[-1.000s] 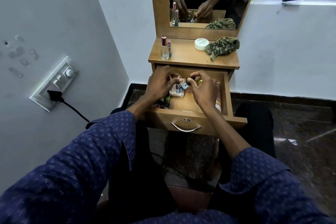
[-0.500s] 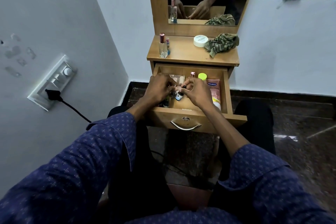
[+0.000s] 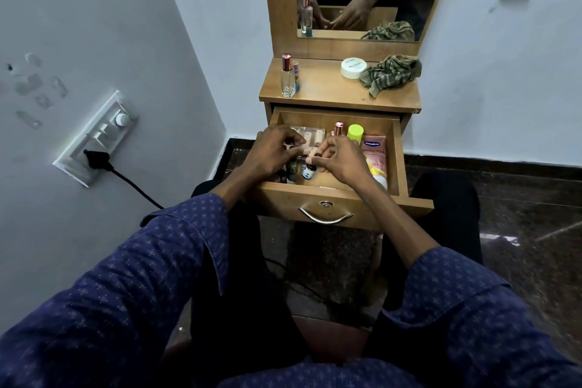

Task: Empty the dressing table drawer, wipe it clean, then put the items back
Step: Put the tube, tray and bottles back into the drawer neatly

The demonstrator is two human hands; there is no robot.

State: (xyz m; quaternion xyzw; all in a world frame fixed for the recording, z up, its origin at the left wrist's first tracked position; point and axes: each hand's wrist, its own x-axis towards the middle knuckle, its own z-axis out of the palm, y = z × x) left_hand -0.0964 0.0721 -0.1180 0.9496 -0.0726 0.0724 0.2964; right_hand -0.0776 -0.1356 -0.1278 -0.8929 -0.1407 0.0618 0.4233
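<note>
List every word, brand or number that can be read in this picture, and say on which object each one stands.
"Vaseline": on the blue logo of the pink lotion tube lying at the right side of the open wooden drawer.
Round white jar lid on the table top: dark print, too blurred to read.
Small dark dropper bottle at the fingers of the right hand: label too small to read.
</note>
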